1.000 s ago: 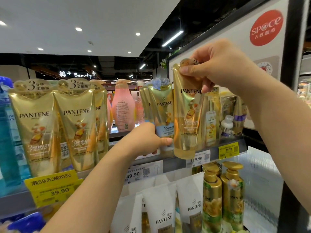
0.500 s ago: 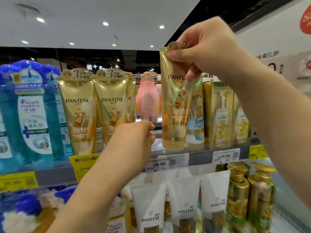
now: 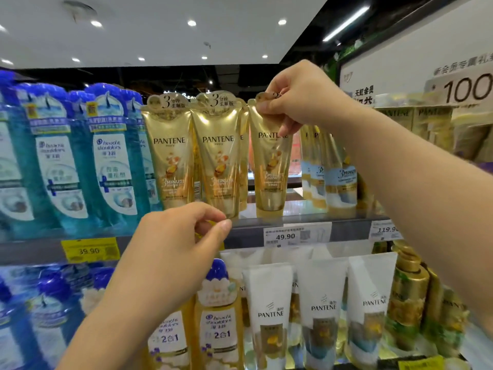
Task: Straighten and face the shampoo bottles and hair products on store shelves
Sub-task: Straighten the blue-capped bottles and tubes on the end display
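Right hand point(image 3: 301, 102): pinches glossy gold tube point(image 3: 270, 166) at its crimped top, above shelf edge point(image 3: 248, 231).
Left hand point(image 3: 173, 244): loosely curled, holding nothing.
Gap: beside gold tubes point(image 3: 194, 153), left.

Shop: stocked shelves point(image 3: 306, 221), price tags point(image 3: 285, 236)

Right hand point(image 3: 301, 97) pinches top of gold Pantene tube point(image 3: 269, 166), base at shelf point(image 3: 248, 231) front edge, beside two matching tubes point(image 3: 194, 153). Left hand point(image 3: 173, 252) loosely curled, holding nothing, before shelf edge.
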